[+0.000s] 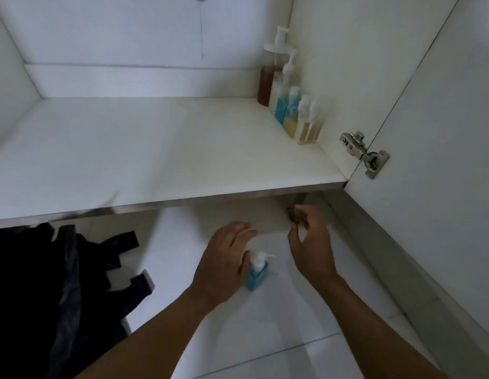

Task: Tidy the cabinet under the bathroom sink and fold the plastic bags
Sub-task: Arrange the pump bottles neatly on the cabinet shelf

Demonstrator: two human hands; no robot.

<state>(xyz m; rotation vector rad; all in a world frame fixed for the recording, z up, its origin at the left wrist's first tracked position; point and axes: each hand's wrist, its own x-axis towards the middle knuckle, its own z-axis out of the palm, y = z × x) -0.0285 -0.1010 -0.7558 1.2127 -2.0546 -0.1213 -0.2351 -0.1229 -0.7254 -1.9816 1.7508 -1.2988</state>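
Plastic bags (46, 283), black and crumpled, lie heaped on the floor tiles (265, 346) at lower left, their upper part reaching under the front edge of the cabinet shelf (156, 160). Small blue pump bottle (256, 273) stands upright on the tiles between the two hands. Left hand (227, 258) is just beside the bottle, fingers stretched forward and blurred; contact with the bottle cannot be judged. Right hand (310, 242) sits near the lower right corner of the cabinet, thumb and forefinger curled close together next to a small dark object (294, 216); whether they pinch it cannot be told. Row of pump bottles (290, 105) stands on the shelf against its right wall, towards the back. Metal hinge (363, 154) joins the open door (443, 119) to that wall.
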